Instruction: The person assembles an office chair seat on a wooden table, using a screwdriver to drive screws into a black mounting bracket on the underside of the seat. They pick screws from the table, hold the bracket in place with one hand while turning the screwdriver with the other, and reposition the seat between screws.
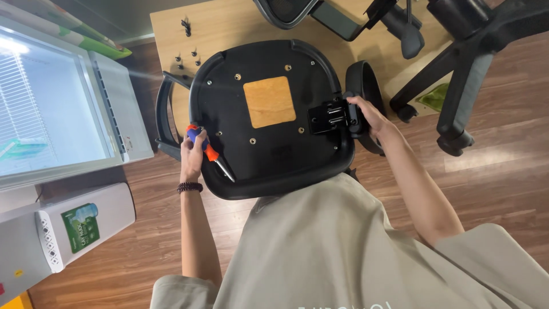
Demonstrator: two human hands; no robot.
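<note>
An upturned black chair seat (269, 114) lies underside up in front of the person, resting partly on a low wooden surface (229, 26) and reaching out over the wooden floor (503, 171). In the middle of the seat a square opening shows bare wood (269, 101), with several small bolt holes spread around it.

The left hand (193, 155) sits at the seat's near-left edge, its grip clenched around the blue and orange handle of a screwdriver (210, 152). The metal shaft slants away from the hand across the black underside, toward the seat's near rim. A dark beaded bracelet (189, 186) circles that wrist.

The right hand (366, 113) is at the seat's right edge, its grip closed on a black armrest (363, 91) that curves up beside the seat. The armrest's flat mounting bracket (327, 117) lies on the underside just inside that edge, touching the fingers. A second armrest (166, 111) stands at the seat's left side.

Beyond the seat, on the surface, a few small black screws (189, 54) lie loose near its far-left corner. To the far right of the seat lie a chair base with castors (457, 86) and other black chair parts. Left of the seat stands a white glass-topped chest freezer (63, 109), with a white appliance (74, 229) below it.
</note>
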